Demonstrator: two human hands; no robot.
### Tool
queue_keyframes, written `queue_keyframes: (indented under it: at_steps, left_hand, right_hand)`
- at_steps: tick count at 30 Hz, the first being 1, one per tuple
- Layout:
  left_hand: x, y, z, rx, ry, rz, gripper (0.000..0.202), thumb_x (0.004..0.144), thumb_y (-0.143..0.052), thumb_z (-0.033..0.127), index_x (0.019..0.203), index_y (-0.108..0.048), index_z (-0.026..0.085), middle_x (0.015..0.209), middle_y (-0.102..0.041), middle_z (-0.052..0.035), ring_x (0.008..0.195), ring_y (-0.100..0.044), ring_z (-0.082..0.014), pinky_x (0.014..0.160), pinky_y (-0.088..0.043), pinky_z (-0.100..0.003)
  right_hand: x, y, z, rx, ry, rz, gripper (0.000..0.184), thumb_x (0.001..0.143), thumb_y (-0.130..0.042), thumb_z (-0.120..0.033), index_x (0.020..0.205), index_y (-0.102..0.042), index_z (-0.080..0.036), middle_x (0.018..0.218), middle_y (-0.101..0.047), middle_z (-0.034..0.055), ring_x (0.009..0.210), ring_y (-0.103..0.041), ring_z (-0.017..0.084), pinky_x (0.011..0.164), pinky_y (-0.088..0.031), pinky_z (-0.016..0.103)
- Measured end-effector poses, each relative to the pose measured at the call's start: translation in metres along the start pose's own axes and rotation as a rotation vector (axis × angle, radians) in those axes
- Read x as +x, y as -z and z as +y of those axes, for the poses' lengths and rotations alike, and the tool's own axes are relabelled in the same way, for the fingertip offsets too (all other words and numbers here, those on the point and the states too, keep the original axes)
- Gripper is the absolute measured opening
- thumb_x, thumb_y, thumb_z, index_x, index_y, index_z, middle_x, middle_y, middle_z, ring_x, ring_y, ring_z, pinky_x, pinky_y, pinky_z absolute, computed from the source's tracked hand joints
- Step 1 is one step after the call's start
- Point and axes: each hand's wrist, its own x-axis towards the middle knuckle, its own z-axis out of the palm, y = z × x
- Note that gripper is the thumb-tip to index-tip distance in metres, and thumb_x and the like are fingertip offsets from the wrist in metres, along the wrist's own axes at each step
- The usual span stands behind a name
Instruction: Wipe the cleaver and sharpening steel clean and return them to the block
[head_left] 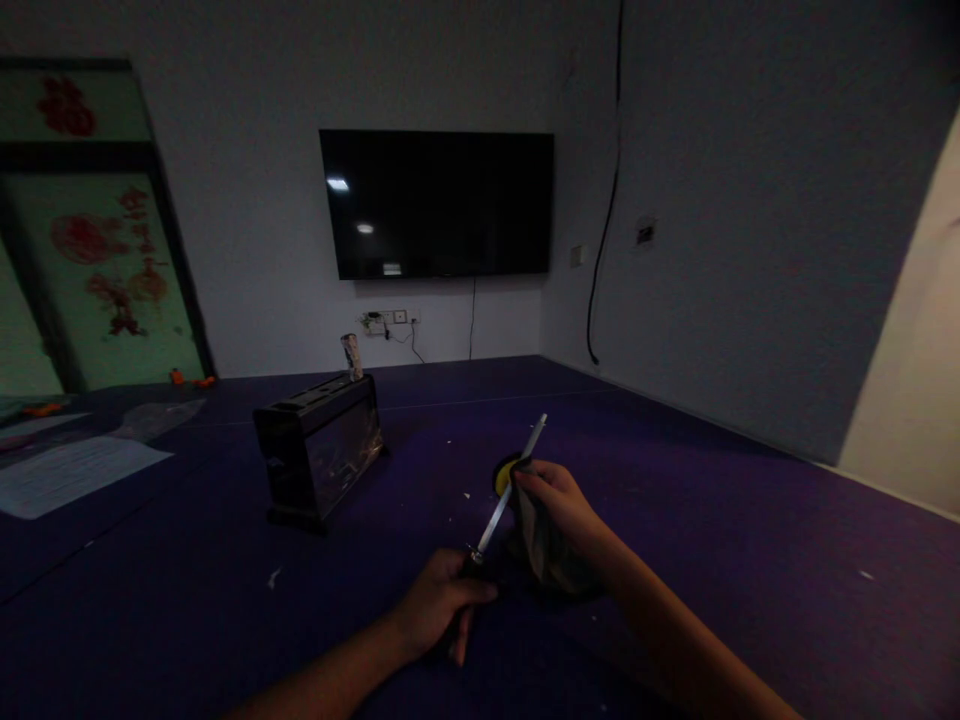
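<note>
My left hand (442, 605) is closed around the dark handle of a slim silver rod, which looks like a sharpening steel (496, 520). The rod slants up and away to the right, its blunt tip uncovered. Partway along it, my right hand (559, 497) pinches a dark grey cloth (541, 545) against the metal, and the rest of the cloth hangs below. Just behind the rod is a round yellow and black thing (503, 477), partly hidden by my right fingers. To the left stands a black knife block (285, 465) with see-through sides, one patterned handle (351, 356) sticking out of its top.
The purple surface (420, 590) carries small white scraps. Printed paper (79, 470) and a clear plastic bag (159, 418) lie at the far left, near small orange objects (204, 381). A television (442, 205) hangs on the back wall; a dark cable (604, 240) runs down the right wall.
</note>
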Motion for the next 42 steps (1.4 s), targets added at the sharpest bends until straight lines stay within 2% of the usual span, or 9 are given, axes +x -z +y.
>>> queue_keyframes:
  at_steps: [7,11,16,20,26,36,42]
  left_hand:
    - [0.0,0.0,-0.001,0.032,0.012,-0.051,0.033,0.06,-0.06,0.037,0.042,-0.044,0.014,0.03,-0.042,0.003,0.024,-0.041,-0.0091,0.025,-0.022,-0.017]
    - [-0.001,-0.003,0.0,0.018,0.005,-0.024,0.031,0.058,-0.063,0.036,0.045,-0.045,0.014,0.03,-0.042,0.004,0.023,-0.041,-0.0093,0.024,-0.023,-0.017]
    - [-0.003,-0.003,0.002,0.029,-0.012,-0.033,0.034,0.058,-0.063,0.038,0.043,-0.044,0.014,0.031,-0.043,0.0032,0.024,-0.041,-0.0087,0.025,-0.023,-0.016]
    - [-0.003,-0.002,0.002,0.023,-0.014,-0.035,0.034,0.06,-0.06,0.036,0.04,-0.043,0.014,0.03,-0.042,0.0029,0.023,-0.04,-0.0085,0.025,-0.021,-0.016]
    - [-0.004,-0.002,0.0,-0.024,0.009,0.036,0.03,0.059,-0.059,0.034,0.042,-0.045,0.014,0.03,-0.042,0.003,0.023,-0.04,-0.009,0.025,-0.024,-0.017]
    - [-0.001,0.002,-0.003,-0.047,-0.02,0.065,0.023,0.061,-0.055,0.029,0.046,-0.049,0.012,0.03,-0.041,0.0029,0.023,-0.04,-0.0106,0.025,-0.027,-0.019]
    - [0.0,0.002,-0.004,-0.078,-0.037,0.071,0.022,0.06,-0.052,0.028,0.044,-0.046,0.014,0.028,-0.041,0.0021,0.021,-0.04,-0.0108,0.023,-0.024,-0.018]
  right_hand:
    - [0.007,0.019,-0.01,0.115,0.013,0.274,0.028,0.059,-0.065,-0.042,0.066,-0.058,-0.016,0.048,-0.055,-0.0017,0.04,-0.049,0.013,0.039,-0.037,0.022]
    - [0.005,0.016,-0.013,0.177,-0.011,0.308,0.028,0.058,-0.066,-0.041,0.066,-0.055,-0.016,0.048,-0.054,-0.0029,0.039,-0.049,0.012,0.038,-0.037,0.022]
    - [0.003,0.011,-0.009,0.149,-0.013,0.244,0.031,0.059,-0.065,-0.044,0.067,-0.054,-0.016,0.047,-0.052,-0.0037,0.038,-0.047,0.011,0.038,-0.036,0.022]
    - [0.004,0.008,-0.003,0.107,-0.024,0.136,0.034,0.06,-0.065,-0.046,0.07,-0.054,-0.016,0.049,-0.051,-0.004,0.038,-0.045,0.009,0.038,-0.034,0.021]
    - [0.0,-0.004,0.007,-0.012,-0.008,-0.025,0.035,0.065,-0.06,-0.049,0.069,-0.056,-0.015,0.053,-0.053,-0.0015,0.045,-0.048,0.011,0.042,-0.036,0.021]
    - [-0.007,-0.021,0.019,-0.076,0.025,-0.232,0.033,0.07,-0.059,-0.045,0.071,-0.06,-0.012,0.06,-0.056,-0.0002,0.051,-0.048,0.009,0.049,-0.038,0.02]
    - [-0.013,-0.025,0.019,-0.126,0.006,-0.278,0.032,0.07,-0.059,-0.044,0.072,-0.06,-0.012,0.059,-0.055,-0.001,0.05,-0.048,0.009,0.049,-0.038,0.02]
